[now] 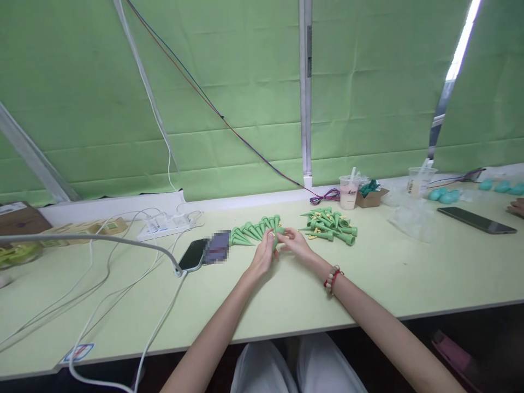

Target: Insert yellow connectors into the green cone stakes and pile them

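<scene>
Spike (275, 243), green and cone-shaped, held upright or nearly so above the surface (298, 305), in the gap where the two hands meet. Left hand (262, 256): fingers closed around the spike's left side, clamped on it. Right hand (298, 245): fingertips come in from the right, bunched near the wide upper end; a small yellowish bit shows there, but cannot tell whether these fingers pinch it or only touch. Beaded bracelet (332, 280) on the right wrist.

Just beyond the left hand, a row of green spikes (254, 230), laid side by side, wide ends away from the person. Beyond the right hand and to its right, a looser heap of green spikes (325, 222), small yellow pieces (312, 237) among them. Left of the row, a blurred-out dark item (216, 246), then a phone (192, 255) beside it
</scene>
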The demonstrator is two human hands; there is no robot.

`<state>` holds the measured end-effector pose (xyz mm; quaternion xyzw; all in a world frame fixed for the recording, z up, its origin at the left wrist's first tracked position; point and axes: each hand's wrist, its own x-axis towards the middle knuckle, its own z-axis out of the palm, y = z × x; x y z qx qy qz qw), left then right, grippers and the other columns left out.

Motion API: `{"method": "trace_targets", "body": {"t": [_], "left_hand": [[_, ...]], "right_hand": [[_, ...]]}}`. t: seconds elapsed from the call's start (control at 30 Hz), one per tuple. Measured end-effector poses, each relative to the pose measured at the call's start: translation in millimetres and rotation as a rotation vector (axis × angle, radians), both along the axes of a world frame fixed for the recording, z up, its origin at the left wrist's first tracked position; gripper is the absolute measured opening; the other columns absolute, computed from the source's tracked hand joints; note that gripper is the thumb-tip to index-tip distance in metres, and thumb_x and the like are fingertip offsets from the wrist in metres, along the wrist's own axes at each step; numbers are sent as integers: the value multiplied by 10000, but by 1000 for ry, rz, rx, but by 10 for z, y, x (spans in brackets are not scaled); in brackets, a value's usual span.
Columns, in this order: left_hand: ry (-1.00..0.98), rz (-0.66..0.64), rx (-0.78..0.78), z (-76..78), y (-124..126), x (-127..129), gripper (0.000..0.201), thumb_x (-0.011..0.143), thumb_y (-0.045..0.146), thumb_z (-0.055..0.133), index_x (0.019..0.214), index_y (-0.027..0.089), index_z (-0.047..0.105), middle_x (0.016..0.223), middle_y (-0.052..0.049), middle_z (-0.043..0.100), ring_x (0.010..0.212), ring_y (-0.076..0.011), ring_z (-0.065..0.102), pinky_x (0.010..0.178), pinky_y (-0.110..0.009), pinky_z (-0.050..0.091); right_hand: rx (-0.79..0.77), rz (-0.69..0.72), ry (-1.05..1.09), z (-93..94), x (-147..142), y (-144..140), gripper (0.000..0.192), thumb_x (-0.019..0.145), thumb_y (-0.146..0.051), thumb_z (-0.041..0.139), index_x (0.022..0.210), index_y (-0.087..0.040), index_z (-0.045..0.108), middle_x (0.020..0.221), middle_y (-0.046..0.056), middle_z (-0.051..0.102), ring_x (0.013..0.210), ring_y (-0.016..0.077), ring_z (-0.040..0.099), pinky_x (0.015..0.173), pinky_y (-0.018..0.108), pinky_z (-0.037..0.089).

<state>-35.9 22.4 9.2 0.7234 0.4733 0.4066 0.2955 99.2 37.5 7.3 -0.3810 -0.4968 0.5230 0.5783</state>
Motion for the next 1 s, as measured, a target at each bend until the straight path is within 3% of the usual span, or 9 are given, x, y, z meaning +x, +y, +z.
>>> {"method": "trace_targets", "body": {"t": [0.07, 0.13, 0.27, 0.37, 0.43, 0.53, 0.63, 0.77, 1.0], "left_hand": [[114, 99, 49, -6, 31, -26, 642, 890, 554, 179, 1369, 152, 324, 817, -86, 632, 857, -231, 587, 833, -394, 425], [248, 206, 139, -6, 72, -67, 590, 890, 504, 277, 1350, 148, 370, 1095, -139, 603, 1098, -262, 503, 965, -431, 342], [487, 376, 154, -37, 163, -159, 497, 874, 352, 374, 1316, 137, 445, 1385, -154, 416, 1309, -293, 307, 1050, -445, 248], [632, 462, 71, -87, 210, -205, 493, 853, 291, 395, 1317, 136, 459, 1442, -151, 344, 1353, -322, 226, 1051, -470, 239], [697, 459, 49, -114, 223, -225, 464, 847, 263, 386, 1279, 142, 502, 1391, -140, 425, 1339, -318, 255, 1034, -464, 268], [732, 449, 59, -125, 227, -248, 442, 840, 241, 372, 1235, 143, 544, 1310, -130, 512, 1315, -299, 302, 1022, -435, 291], [729, 572, 73, -116, 227, -278, 482, 834, 239, 380, 1285, 120, 502, 1396, -157, 410, 1344, -325, 240, 1044, -439, 250], [769, 689, 30, -113, 233, -322, 485, 821, 217, 388, 1267, 72, 516, 1406, -177, 392, 1331, -369, 238, 1037, -449, 250], [746, 700, 120, -90, 241, -331, 452, 815, 166, 365, 1233, 132, 535, 1259, -170, 518, 1178, -303, 438, 957, -410, 344]], "right_hand": [[-75, -192, 135, 47, 124, 99, 391, 671, -339, 719, 978, -194, 525, 812, 29, 653, 683, 146, 656, 553, 241, 547], [-42, -397, 193, 95, 306, 175, 470, 695, -384, 683, 1077, -195, 485, 804, 24, 645, 629, 141, 646, 535, 245, 539], [102, -777, -63, 92, 704, 224, 596, 711, -537, 589, 1146, -138, 504, 782, 51, 642, 543, 158, 606, 484, 262, 475], [169, -1013, -298, 17, 911, 225, 533, 778, -504, 495, 1146, -120, 537, 947, 129, 655, 819, 228, 627, 737, 340, 470], [137, -1101, -367, -37, 1000, 237, 507, 811, -471, 436, 1172, -125, 522, 1103, 167, 614, 987, 263, 583, 844, 378, 421], [99, -1170, -361, -98, 1094, 268, 494, 848, -406, 363, 1255, -138, 442, 1171, 172, 578, 1018, 254, 572, 850, 372, 408], [161, -1221, -375, -138, 1158, 282, 504, 849, -350, 354, 1306, -142, 389, 1197, 169, 555, 983, 230, 584, 806, 331, 422], [138, -1134, -545, -180, 1181, 263, 496, 825, -348, 408, 1276, -149, 465, 1130, 148, 593, 997, 252, 559, 822, 342, 405], [58, -1053, -752, -241, 1179, 284, 510, 772, -244, 447, 1259, -104, 501, 1035, 156, 585, 935, 258, 538, 810, 352, 389]]}}
